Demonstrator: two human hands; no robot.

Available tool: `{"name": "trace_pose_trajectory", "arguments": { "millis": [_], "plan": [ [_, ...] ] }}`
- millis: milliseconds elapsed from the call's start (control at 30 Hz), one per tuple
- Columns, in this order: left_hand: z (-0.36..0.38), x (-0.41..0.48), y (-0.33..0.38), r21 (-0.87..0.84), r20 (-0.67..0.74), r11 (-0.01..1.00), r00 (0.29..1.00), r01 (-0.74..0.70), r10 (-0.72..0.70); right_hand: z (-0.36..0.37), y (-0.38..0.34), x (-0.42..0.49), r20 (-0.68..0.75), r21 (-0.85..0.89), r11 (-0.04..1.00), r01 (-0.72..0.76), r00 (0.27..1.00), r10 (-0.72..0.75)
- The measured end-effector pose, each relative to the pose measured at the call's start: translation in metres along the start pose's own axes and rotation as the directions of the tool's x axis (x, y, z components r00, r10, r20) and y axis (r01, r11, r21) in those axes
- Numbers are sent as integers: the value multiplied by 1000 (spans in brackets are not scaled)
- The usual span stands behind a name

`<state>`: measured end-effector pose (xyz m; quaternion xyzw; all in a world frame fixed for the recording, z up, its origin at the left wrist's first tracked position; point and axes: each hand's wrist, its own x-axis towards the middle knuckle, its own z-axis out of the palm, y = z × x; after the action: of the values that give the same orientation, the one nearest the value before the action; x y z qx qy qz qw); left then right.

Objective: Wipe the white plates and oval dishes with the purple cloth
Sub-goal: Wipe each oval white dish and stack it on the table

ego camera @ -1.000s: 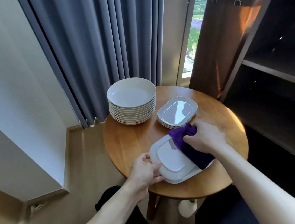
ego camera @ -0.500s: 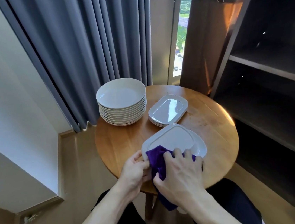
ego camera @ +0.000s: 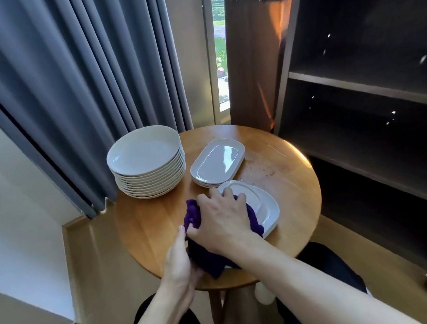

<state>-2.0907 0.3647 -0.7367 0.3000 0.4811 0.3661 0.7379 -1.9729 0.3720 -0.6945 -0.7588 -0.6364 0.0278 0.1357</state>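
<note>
Head view, the only view available.

- Table [ego camera: 147, 222]: round, wooden. Three groups of white ware are noted on it.
- Far left: a tall stack of round plates [ego camera: 145, 153], close to the grey curtain [ego camera: 78, 84].
- Just right of it, apart from it: a low stack of oval dishes [ego camera: 217, 161], top face glossy.
- Near edge: a single oval dish [ego camera: 267, 210], separated from the low stack by a narrow gap and largely covered by cloth and hands.
- Purple cloth [ego camera: 193, 213]: bunched on the near-left part of the single dish, one end hanging over the table edge.
- Right hand [ego camera: 222, 222]: laid on top of the cloth, fingers curled over the bunch, thumb pinched into its left side; the cloth is held and pressed onto the dish.
- Left hand [ego camera: 178, 261]: set against the near-left rim area. Only the thumb is shown; the fingers are hidden by the cloth, so its grip cannot be told.
- Dark shelf unit [ego camera: 372, 90] to the right.

Progress (judgement): one oval dish is being wiped. No mark separates wiped from unwiped ware, so the count done cannot be read. If the stacks are waiting, most of the task is left, the round plates above all.
</note>
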Motion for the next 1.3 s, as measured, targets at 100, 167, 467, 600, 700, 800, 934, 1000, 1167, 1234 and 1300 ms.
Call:
{"name": "trace_pose_trajectory", "arguments": {
  "millis": [100,167,467,600,700,800,934,1000,1167,1234,1300],
  "plan": [
    [-2,0,2,80,80,997,997,-20,14,3,31,13,-82,64,993,-94,992,99],
    [-2,0,3,125,101,991,995,-37,24,2,58,22,-130,66,985,-161,977,169],
    [-5,2,7,77,33,997,999,-30,28,-13,143,24,-126,503,823,-263,920,371],
    [-15,4,14,23,39,1000,999,-14,13,-12,164,20,-55,713,623,-322,860,507],
    [-20,5,25,27,33,998,998,-62,61,-2,187,4,-60,544,739,-397,860,507],
    [-23,9,39,57,16,989,991,-135,134,7,203,-10,-85,366,843,-395,888,453],
    [-13,12,53,95,-14,971,975,-220,222,11,198,-10,-81,132,930,-342,932,354],
    [-2,14,59,134,1,950,958,-283,285,12,197,-9,-49,178,911,-373,921,387],
    [34,31,82,420,83,735,829,-532,553,10,200,-8,-18,197,905,-376,922,387],
    [47,42,90,647,189,451,702,-615,687,10,199,-8,-27,205,906,-370,923,383],
    [58,55,95,787,369,84,575,-611,730,11,200,-8,-31,210,904,-372,922,387]
  ]
}}
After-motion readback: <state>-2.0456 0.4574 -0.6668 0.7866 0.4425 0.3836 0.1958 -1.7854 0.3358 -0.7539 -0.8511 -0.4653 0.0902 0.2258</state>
